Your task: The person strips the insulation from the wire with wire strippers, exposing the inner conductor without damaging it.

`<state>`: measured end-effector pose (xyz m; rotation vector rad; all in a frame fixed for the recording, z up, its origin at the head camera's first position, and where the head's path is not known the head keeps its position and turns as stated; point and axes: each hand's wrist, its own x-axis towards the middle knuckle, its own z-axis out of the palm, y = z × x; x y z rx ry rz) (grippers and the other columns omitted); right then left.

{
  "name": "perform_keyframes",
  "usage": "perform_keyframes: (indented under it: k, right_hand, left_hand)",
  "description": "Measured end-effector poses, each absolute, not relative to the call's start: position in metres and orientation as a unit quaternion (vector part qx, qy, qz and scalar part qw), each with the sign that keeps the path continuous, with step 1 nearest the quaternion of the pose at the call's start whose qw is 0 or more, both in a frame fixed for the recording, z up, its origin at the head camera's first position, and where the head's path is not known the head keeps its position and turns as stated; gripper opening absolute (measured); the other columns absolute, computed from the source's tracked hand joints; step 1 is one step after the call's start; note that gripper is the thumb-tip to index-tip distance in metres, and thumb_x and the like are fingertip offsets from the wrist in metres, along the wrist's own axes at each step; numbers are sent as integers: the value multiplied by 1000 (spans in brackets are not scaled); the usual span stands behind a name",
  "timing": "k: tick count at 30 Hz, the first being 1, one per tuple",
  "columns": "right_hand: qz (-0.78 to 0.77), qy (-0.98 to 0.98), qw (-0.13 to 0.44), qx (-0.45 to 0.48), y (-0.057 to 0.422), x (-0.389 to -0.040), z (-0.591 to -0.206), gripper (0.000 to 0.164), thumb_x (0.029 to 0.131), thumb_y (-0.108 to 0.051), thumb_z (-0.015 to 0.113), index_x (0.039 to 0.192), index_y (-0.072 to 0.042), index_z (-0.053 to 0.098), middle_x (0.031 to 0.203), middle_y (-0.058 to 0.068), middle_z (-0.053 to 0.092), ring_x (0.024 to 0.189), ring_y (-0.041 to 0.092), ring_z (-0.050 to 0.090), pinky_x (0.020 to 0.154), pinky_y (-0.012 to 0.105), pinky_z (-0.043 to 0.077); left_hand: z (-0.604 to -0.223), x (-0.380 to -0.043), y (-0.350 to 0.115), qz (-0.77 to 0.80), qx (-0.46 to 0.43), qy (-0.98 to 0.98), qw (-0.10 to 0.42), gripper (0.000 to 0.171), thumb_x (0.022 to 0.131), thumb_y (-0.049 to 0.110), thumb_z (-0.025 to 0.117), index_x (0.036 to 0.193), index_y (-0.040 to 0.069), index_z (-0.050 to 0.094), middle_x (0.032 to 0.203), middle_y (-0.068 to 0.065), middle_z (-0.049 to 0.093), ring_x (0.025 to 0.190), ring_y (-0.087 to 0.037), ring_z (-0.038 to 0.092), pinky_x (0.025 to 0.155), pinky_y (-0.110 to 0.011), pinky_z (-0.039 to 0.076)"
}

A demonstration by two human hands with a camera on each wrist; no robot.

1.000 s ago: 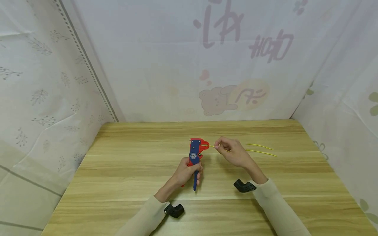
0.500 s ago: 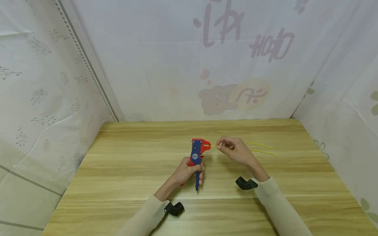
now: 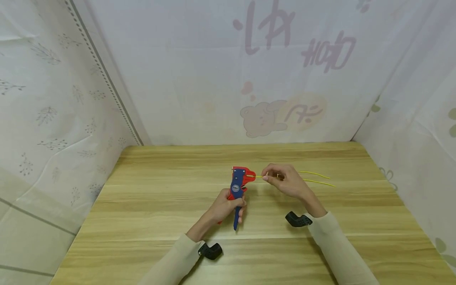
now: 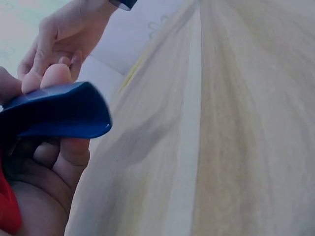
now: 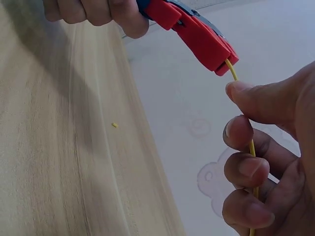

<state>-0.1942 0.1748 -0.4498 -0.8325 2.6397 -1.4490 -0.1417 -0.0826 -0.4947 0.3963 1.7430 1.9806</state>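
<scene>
My left hand (image 3: 228, 206) grips the handles of a red and blue wire stripper (image 3: 238, 182), held upright over the table. In the left wrist view the blue handle (image 4: 64, 113) lies between the fingers and the palm. To the right, my right hand (image 3: 286, 181) pinches a thin yellow wire (image 5: 252, 147) between thumb and index finger. The wire's far end sits inside the red nose of the stripper, so its tip is hidden. Its other part runs down past the curled fingers in the right wrist view.
Two more yellow wires, an upper wire (image 3: 315, 174) and a lower wire (image 3: 320, 182), lie behind the right hand on the wooden table (image 3: 160, 206). A tiny yellow scrap (image 5: 114, 125) lies on the tabletop. A patterned cloth (image 3: 199, 79) hangs along the back.
Both hands have shifted slightly to the right, carrying the wire stripper and the wire. The wire's end stays in the stripper's nose, and both grips look the same.
</scene>
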Motion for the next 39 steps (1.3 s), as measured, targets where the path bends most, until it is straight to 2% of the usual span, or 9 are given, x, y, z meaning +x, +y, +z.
perform_keyframes:
  k: [4, 9, 14, 19, 26, 30, 35, 39]
  right_hand:
    - [-469, 840, 8, -271, 174, -195, -451, 5, 99, -16, 68, 101, -16, 73, 70, 12, 61, 55, 8, 44, 51, 21, 35]
    - [-467, 844, 18, -263, 173, -196, -453, 14, 101, -16, 65, 107, -6, 72, 73, 21, 63, 56, 9, 48, 49, 22, 38]
    - [-456, 855, 26, -245, 172, -196, -455, 16, 102, -18, 65, 109, -5, 71, 75, 19, 65, 56, 10, 50, 48, 23, 38]
    - [-456, 858, 29, -236, 173, -198, -457, 18, 101, -20, 65, 110, -5, 71, 77, 18, 68, 57, 10, 53, 48, 23, 39]
    - [-442, 870, 28, -217, 181, -199, -460, 17, 101, -19, 65, 110, -6, 71, 77, 17, 68, 60, 11, 55, 52, 23, 40]
    - [-446, 867, 29, -222, 187, -199, -463, 17, 101, -17, 65, 110, -3, 70, 77, 18, 67, 60, 10, 54, 51, 23, 39]
    - [-437, 871, 31, -221, 197, -200, -468, 17, 102, -18, 64, 109, -4, 70, 77, 16, 66, 60, 9, 53, 54, 24, 42]
    - [-428, 878, 25, -213, 207, -199, -471, 16, 103, -19, 63, 108, -6, 70, 77, 14, 66, 62, 9, 54, 56, 24, 42]
  left_hand:
    - [-492, -144, -84, 716, 125, 651, 219, 6, 96, 4, 53, 92, -1, 53, 57, 1, 57, 41, -12, 57, 44, -24, 52]
    - [-497, -148, -89, 728, 140, 617, 265, 16, 99, 7, 59, 104, -6, 53, 72, -5, 68, 60, -17, 71, 62, -28, 62]
    - [-504, -149, -92, 738, 144, 598, 276, 16, 100, 10, 61, 105, -3, 54, 77, -5, 72, 67, -19, 75, 69, -32, 64]
    - [-509, -149, -97, 754, 135, 588, 260, 23, 101, 9, 58, 109, -11, 51, 76, -4, 73, 67, -19, 76, 71, -34, 65]
    - [-512, -152, -97, 760, 133, 578, 266, 29, 102, 12, 57, 114, -13, 49, 78, -3, 72, 70, -19, 75, 74, -34, 65]
    - [-512, -153, -96, 764, 139, 570, 266, 34, 101, 14, 59, 115, -15, 47, 79, -3, 72, 70, -19, 75, 74, -34, 65]
    - [-512, -153, -96, 773, 133, 558, 269, 30, 101, 13, 59, 113, -12, 47, 77, -2, 72, 69, -17, 75, 73, -33, 65]
    - [-512, -153, -95, 775, 132, 556, 270, 32, 101, 14, 60, 113, -13, 48, 77, -2, 73, 68, -17, 75, 71, -34, 64]
